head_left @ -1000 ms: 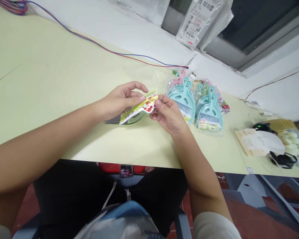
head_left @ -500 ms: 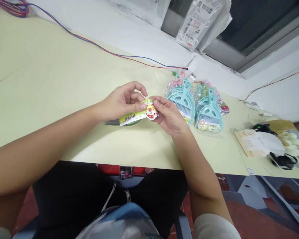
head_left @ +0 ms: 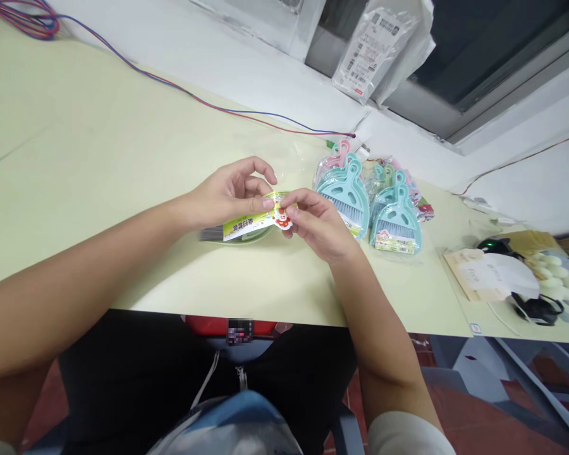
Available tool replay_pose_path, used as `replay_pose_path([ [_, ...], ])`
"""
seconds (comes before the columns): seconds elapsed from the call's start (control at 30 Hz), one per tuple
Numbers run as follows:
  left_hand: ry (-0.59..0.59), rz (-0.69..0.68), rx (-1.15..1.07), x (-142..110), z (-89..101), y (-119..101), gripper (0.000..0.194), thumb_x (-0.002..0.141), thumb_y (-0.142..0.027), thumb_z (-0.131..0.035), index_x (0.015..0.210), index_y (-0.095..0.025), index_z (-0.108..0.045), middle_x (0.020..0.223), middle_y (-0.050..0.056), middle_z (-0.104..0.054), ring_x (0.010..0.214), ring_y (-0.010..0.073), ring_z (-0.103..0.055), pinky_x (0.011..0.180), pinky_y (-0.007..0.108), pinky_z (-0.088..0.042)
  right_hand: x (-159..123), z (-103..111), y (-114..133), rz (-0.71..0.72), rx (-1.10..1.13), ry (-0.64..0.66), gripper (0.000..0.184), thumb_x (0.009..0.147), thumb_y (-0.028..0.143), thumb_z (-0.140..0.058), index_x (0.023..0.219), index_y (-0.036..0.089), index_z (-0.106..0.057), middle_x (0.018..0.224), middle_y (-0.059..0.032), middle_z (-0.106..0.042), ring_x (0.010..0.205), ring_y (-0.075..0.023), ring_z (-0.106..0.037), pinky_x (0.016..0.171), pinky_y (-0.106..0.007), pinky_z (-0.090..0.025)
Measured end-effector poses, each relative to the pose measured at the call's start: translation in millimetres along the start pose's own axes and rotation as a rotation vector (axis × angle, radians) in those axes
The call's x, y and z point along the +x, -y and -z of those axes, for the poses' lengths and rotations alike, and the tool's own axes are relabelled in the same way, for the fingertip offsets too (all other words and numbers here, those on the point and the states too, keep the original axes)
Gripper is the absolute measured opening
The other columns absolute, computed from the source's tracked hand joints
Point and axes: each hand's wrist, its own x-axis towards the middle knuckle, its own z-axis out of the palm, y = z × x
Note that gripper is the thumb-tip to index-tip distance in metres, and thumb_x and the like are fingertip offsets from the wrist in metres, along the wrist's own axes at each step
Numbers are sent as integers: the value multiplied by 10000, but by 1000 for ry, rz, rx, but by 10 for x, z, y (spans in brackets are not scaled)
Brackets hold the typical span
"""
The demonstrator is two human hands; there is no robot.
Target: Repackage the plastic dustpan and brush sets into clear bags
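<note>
A yellow-green printed card label (head_left: 246,222) with a red cartoon figure is held between both hands. My left hand (head_left: 239,193) pinches its upper edge between thumb and fingers, the other fingers curled above. My right hand (head_left: 320,222) grips the card's right end with thumb and forefinger, by the cartoon figure. Under the card lies a green dustpan (head_left: 258,238) with grey brush bristles (head_left: 212,234) sticking out to the left; most of it is hidden by the card and my left hand.
Bagged turquoise dustpan-and-brush sets (head_left: 345,196) stand in two rows to the right, pink and green ones behind. Red and blue wires (head_left: 194,96) run along the wall. A packet (head_left: 367,50) leans at the window. Headphones (head_left: 538,308) and an envelope (head_left: 471,275) lie far right.
The card's right end has opened out flatter and reaches further under my right fingers. My right hand has shifted its grip slightly; my left hand keeps its pinch. The view has tilted a little.
</note>
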Motion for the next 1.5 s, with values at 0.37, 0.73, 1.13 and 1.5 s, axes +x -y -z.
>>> replay_pose_path([
  [0.37,-289,-33,9,48,168,79,530,758,-399,-973,1086,-216,-600,834,8,-733,725,188,-755,601,267,-568,19,140,104,-70,307,-207,303,955,525,-708,875,275,-556,981,-15,-650,924,-192,-640,734,-332,-560],
  [0.73,-288,-11,38,34,124,27,525,761,-382,-954,1095,-213,-584,850,4,-728,707,173,-737,606,271,-556,2,88,150,-85,467,-198,133,1012,310,-609,910,281,-530,832,18,-527,734,-155,-543,684,-313,-521],
  [1.13,-280,-12,-3,23,135,27,534,760,-371,-973,1098,-208,-594,843,17,-755,685,173,-729,603,272,-550,19,81,112,-32,359,-188,333,896,381,-819,911,288,-500,787,45,-437,681,-138,-477,625,-291,-464],
  [1.5,-243,-3,-22,29,127,43,531,751,-354,-983,1082,-196,-599,835,27,-772,696,180,-743,600,263,-562,47,70,63,-12,318,-204,432,817,418,-917,894,267,-519,763,59,-414,669,-107,-428,599,-244,-441],
])
